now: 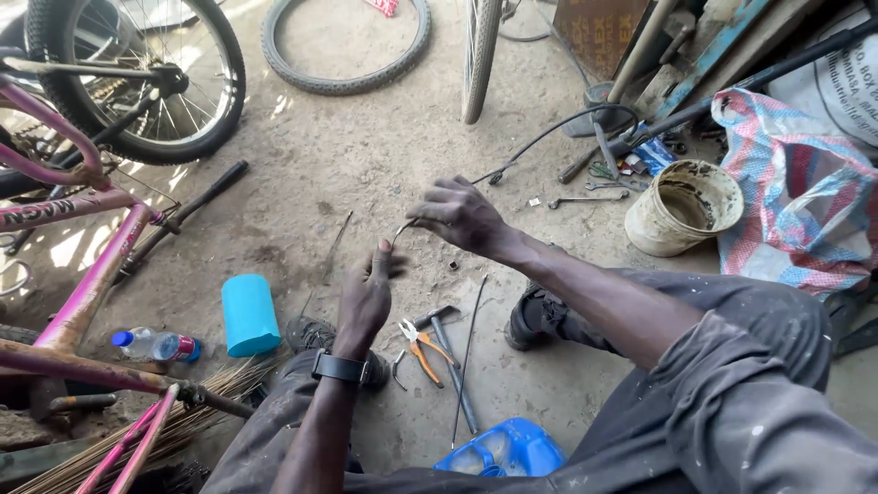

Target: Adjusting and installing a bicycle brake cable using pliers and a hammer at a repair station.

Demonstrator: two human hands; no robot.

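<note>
There is a single view, from a camera worn on the person's head, looking steeply down and forward over the knees at the dusty concrete floor (366, 165). It sits close: the left hand (366, 297) and right hand (462, 215) fill the middle of the frame, forearms entering from the bottom edge. Beyond the hands the view reaches a loose black rubber tyre (343, 82); left of the left hand, a pink metal bicycle frame (91, 284) is cut off by the edge. No second view shares the scene.
</note>
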